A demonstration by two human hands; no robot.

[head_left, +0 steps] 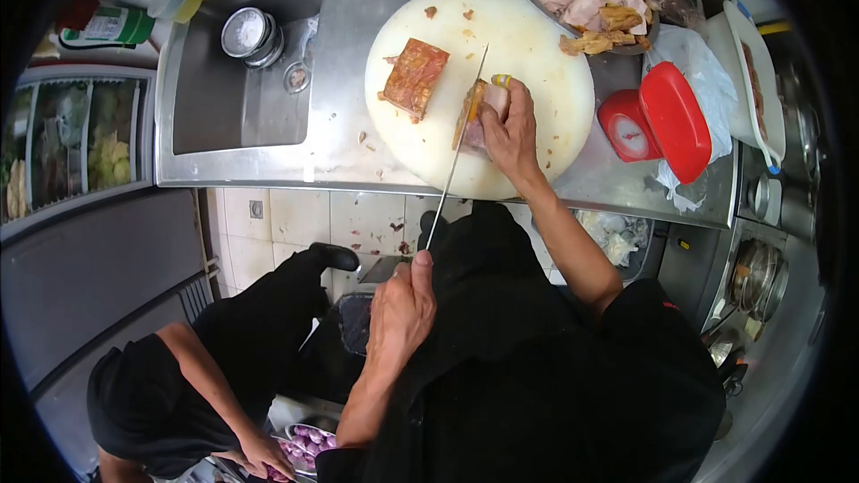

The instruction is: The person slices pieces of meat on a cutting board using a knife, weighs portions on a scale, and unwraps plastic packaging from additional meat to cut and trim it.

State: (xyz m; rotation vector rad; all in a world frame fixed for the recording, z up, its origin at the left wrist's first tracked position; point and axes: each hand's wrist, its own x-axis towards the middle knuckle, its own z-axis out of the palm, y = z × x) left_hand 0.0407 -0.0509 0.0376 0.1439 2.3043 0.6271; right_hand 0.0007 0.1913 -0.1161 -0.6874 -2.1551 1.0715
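Observation:
My left hand (400,306) is closed around the handle of a long knife (455,156), whose thin blade reaches forward across the round white cutting board (403,27). Under my right hand (512,130) a piece of roast pork (474,116) is gripped on the board, the blade along its left side. A yellow band shows at one of that hand's fingertips. Left of the blade lies a larger chunk of roast pork (416,79) with browned skin. The knife's handle is mostly hidden by my fingers.
Cut meat fills a tray (651,36) behind the board. A red kitchen scale (629,134) stands right, beside a plastic bag (702,80). The sink (201,116) holds metal bowls (249,36). At lower left a co-worker's hand (264,454) is over purple onions (309,443).

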